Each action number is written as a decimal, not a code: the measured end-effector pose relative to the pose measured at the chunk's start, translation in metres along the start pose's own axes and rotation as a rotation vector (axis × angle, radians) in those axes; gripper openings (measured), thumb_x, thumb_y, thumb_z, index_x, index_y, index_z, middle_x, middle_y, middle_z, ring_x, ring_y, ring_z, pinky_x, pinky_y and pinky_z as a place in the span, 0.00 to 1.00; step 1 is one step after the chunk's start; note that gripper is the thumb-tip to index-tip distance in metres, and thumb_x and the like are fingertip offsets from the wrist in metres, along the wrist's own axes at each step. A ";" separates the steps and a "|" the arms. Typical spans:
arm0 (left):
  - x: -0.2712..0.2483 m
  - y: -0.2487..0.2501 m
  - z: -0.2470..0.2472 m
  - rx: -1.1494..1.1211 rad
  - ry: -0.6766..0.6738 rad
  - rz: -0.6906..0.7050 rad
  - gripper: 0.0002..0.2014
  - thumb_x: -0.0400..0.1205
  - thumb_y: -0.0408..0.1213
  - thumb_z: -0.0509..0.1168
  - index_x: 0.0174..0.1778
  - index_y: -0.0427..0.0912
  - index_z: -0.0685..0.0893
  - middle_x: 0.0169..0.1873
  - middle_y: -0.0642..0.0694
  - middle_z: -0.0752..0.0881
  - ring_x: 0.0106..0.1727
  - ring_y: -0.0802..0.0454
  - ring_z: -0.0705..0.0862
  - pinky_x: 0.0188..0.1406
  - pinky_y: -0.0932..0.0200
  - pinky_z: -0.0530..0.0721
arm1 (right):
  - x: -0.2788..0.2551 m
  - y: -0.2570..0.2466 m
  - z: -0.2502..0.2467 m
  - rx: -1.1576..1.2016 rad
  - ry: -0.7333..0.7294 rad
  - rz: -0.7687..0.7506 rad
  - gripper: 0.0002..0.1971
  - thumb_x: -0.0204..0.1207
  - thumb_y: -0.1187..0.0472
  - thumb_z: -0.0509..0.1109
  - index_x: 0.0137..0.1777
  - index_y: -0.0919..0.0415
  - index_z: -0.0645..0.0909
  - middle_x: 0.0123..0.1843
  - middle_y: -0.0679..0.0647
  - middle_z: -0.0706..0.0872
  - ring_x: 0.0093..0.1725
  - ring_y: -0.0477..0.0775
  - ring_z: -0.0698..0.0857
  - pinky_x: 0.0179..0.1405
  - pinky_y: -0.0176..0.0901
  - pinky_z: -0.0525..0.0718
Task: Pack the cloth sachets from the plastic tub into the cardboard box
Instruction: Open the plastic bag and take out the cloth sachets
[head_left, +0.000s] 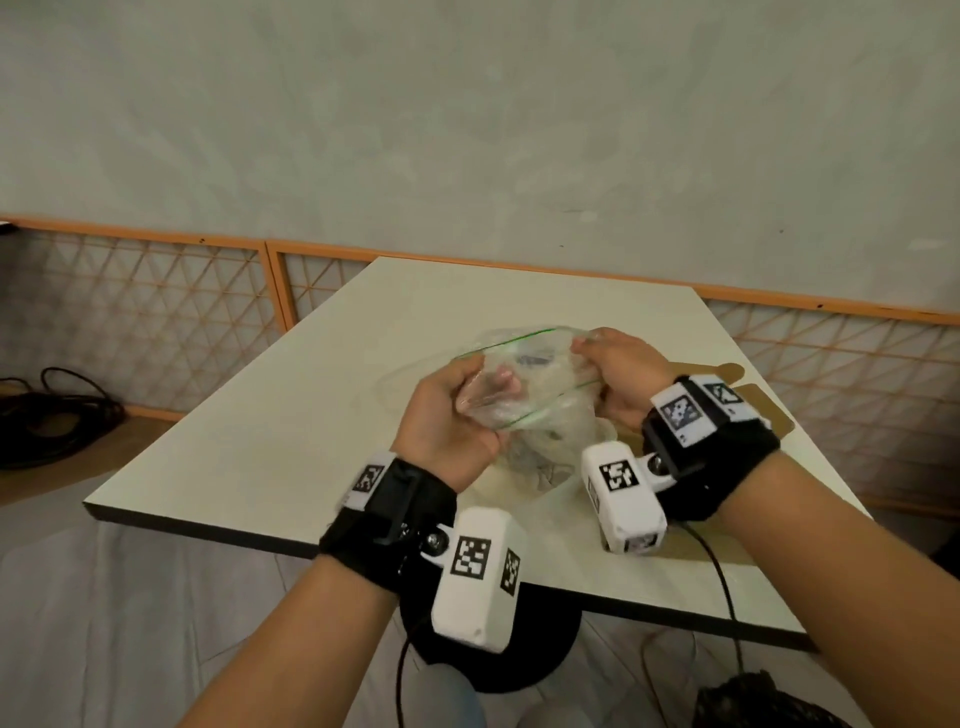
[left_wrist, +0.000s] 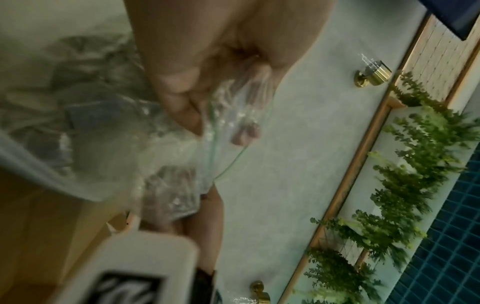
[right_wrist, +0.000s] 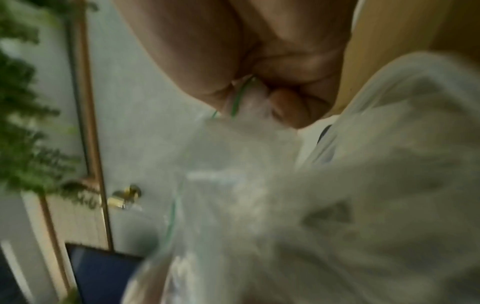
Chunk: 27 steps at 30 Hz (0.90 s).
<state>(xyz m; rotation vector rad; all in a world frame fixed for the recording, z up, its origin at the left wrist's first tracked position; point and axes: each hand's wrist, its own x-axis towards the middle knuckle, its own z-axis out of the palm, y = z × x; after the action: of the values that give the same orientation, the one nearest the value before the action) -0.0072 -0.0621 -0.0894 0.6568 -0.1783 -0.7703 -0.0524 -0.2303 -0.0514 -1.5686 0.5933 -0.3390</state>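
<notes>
Wrist cameras, white with black-and-white markers, are sitting closest to the lens on black straps. Beyond them, both hands are holding a clear plastic bag with a green-lined mouth above the table. Left hand is pinching the bag's mouth edge on its own side, thumb outside and fingers showing through the film. Right hand is clamping the opposite edge, the green line running between its curled fingertips. Between the two grips the mouth is being stretched apart. Below the grips, pale sachets are lying inside the bag, their count too blurred to tell. Under and beyond the right hand, flat cardboard is lying on the table. Whether this cardboard is the box cannot be told.
</notes>
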 end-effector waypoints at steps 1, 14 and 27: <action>-0.002 -0.003 -0.001 0.007 -0.015 -0.022 0.18 0.79 0.37 0.63 0.20 0.41 0.78 0.22 0.47 0.79 0.32 0.51 0.81 0.48 0.53 0.81 | 0.001 -0.006 0.000 0.143 -0.023 0.061 0.08 0.81 0.65 0.61 0.40 0.60 0.75 0.38 0.62 0.80 0.31 0.56 0.82 0.36 0.46 0.82; 0.012 0.024 -0.002 0.428 0.075 0.034 0.27 0.83 0.58 0.56 0.60 0.36 0.82 0.45 0.44 0.88 0.44 0.53 0.88 0.46 0.59 0.86 | -0.007 -0.004 -0.005 -0.057 -0.319 0.194 0.16 0.75 0.58 0.57 0.26 0.55 0.60 0.15 0.47 0.60 0.11 0.44 0.56 0.15 0.25 0.51; 0.011 0.016 -0.012 0.437 0.060 0.132 0.18 0.89 0.45 0.51 0.48 0.38 0.82 0.37 0.44 0.86 0.38 0.52 0.88 0.48 0.56 0.84 | -0.015 -0.026 -0.001 -0.693 -0.274 0.035 0.29 0.67 0.36 0.71 0.53 0.62 0.77 0.42 0.58 0.86 0.37 0.52 0.85 0.41 0.45 0.85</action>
<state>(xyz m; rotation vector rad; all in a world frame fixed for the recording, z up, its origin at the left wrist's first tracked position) 0.0145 -0.0557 -0.0899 1.0691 -0.3370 -0.5862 -0.0611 -0.2224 -0.0233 -2.2167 0.5490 0.1329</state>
